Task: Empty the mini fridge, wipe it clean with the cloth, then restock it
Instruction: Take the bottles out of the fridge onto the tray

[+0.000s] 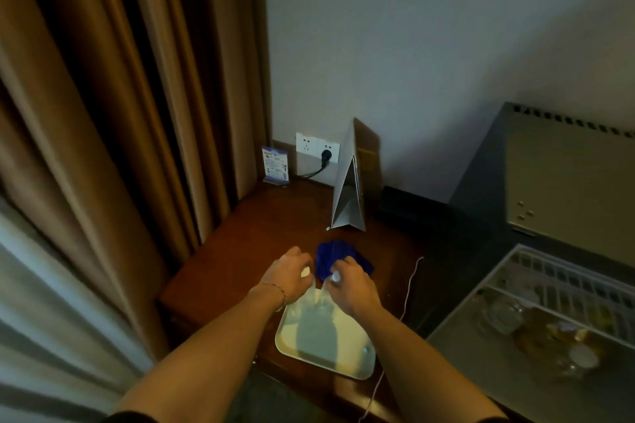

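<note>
Head view, looking down at a dark wooden side table point(240, 251) in a dim room corner. Left hand point(292, 273) curled round the white-capped neck of a clear plastic bottle point(311, 288); right hand point(348, 282) gripping a second clear bottle point(326, 299) the same way, both bottles over the far edge of a pale square tray point(347, 359). Hard to tell whether the bottles rest on the tray or hang just above it. Blue cloth point(338, 256) crumpled on the table just beyond the hands, untouched. Folded white card stand point(348, 189) farther back, near wall sockets point(318, 147). At right, mini fridge point(556, 161) with its door point(536, 316) swung open, door shelf holding blurred glassware and small items.

Bottles likely light, smooth, slightly squashy; possibly damp from chilling, so the neck under the cap gives the surest hold. Cloth soft and limp, best bunched in one palm. Glassware in the door probably fragile; lift piece by piece.
</note>
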{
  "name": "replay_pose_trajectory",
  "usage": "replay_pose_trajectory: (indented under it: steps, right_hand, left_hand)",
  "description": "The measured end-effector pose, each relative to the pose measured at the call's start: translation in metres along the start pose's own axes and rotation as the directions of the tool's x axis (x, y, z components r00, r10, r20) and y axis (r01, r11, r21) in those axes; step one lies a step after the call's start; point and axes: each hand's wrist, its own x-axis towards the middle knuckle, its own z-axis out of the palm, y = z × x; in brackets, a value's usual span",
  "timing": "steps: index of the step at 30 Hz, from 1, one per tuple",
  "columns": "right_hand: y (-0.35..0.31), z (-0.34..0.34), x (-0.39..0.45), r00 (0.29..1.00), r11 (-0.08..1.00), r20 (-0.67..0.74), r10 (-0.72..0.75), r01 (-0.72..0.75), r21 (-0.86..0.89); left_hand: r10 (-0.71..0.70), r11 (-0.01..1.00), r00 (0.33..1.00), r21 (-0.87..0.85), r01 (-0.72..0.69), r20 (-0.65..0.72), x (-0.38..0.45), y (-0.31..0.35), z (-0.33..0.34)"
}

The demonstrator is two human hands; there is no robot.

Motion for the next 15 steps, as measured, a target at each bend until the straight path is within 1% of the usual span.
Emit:
replay_pose_trajectory:
  steps: [6,10,15]
  right_hand:
    - [-0.002,0.010,0.006,1.000,0.999,0.024,0.020,-0.019,-0.044]
    - [-0.001,0.011,0.008,0.999,0.998,0.021,0.050,-0.050,-0.032]
    - [-0.004,0.007,0.010,0.997,0.996,0.053,0.062,-0.058,-0.069]
  left_hand:
    - [0.011,1.000,1.000,0.016,-0.011,0.020,0.004,-0.010,0.011]
    - [0.018,1.000,1.000,0.002,-0.018,0.024,0.006,-0.010,0.014]
    - [-0.003,1.000,0.999,-0.002,0.003,0.034,0.001,-0.015,0.014]
